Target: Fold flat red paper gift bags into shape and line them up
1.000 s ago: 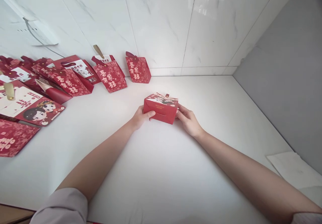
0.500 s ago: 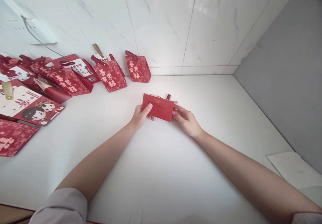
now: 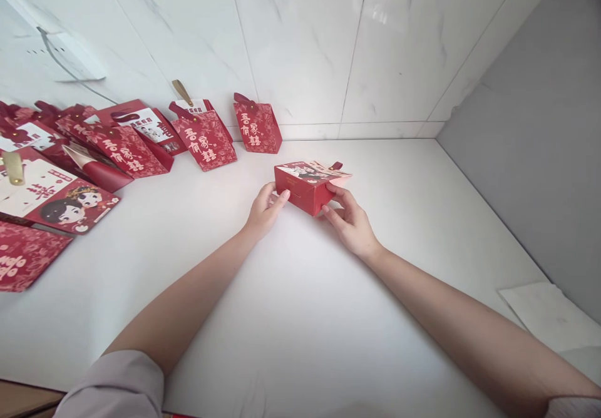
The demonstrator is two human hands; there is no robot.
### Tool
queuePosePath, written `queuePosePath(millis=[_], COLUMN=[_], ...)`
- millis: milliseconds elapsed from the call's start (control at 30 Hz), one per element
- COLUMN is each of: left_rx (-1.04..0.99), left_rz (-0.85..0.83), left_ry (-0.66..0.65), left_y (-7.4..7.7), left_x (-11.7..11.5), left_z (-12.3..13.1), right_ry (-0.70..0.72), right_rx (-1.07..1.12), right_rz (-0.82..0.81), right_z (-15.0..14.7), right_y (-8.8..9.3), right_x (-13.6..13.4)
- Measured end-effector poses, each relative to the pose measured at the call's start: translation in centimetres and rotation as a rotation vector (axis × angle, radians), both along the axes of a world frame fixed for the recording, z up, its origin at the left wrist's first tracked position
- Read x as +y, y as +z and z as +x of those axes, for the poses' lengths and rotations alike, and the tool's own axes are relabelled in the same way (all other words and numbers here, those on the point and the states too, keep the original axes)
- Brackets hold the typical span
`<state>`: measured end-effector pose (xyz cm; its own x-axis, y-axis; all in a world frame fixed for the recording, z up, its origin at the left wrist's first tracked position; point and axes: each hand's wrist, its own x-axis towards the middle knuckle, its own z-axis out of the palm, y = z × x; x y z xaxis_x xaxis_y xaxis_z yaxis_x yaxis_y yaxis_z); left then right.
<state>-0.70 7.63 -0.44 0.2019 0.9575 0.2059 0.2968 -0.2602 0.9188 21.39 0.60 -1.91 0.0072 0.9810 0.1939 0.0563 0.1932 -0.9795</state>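
Between my two hands is a small red gift box [image 3: 301,194], tipped so that its plain red bottom faces me. Its upper panel carries a printed picture, and a dark red ribbon handle sticks out at the far end. My left hand [image 3: 267,210] grips the box's left end, with the thumb on the bottom panel. At the right end my right hand [image 3: 350,221] pinches the side between thumb and fingers. The far underside of the box is hidden.
Similar red gift boxes [image 3: 205,139] stand along the wall at the back left, one [image 3: 257,128] apart from the others. A larger printed box [image 3: 56,193] lies at the left. White paper [image 3: 547,315] lies at the right edge of the white table [image 3: 300,318].
The box has turned in my hands: its bottom was flat towards me, and now its printed panel and right side show. Both hands have barely shifted.
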Motion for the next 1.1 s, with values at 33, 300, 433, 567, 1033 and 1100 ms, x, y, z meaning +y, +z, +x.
queuePosePath(millis=[33, 300, 433, 567, 1033, 1100], left_rx=[-0.005, -0.113, -0.203, -0.221, 0.228, 0.246], left_rz=[0.016, 0.083, 0.085, 0.016, 0.434, 0.456], left_ry=[-0.007, -0.231, -0.273, -0.270, -0.211, -0.227], left_y=[-0.2, -1.5, -1.3, -1.4, -0.3, 0.1], left_x=[0.1, 0.6, 0.4, 0.5, -0.6, -0.6], left_z=[0.0, -0.3, 0.1, 0.2, -0.3, -0.4], right_ry=[-0.011, -0.009, 0.048, 0.088, 0.129, 0.143], right_rx=[-0.022, -0.211, -0.262, -0.299, -0.332, -0.367], right_rz=[0.006, 0.112, 0.285, 0.326, 0.282, 0.298], right_z=[0.0, -0.2, -0.4, -0.4, -0.3, -0.3], right_y=[0.1, 1.1, 1.1, 0.7, 1.5, 1.5], right_x=[-0.1, -0.9, -1.2, -1.1, -1.7, -1.8])
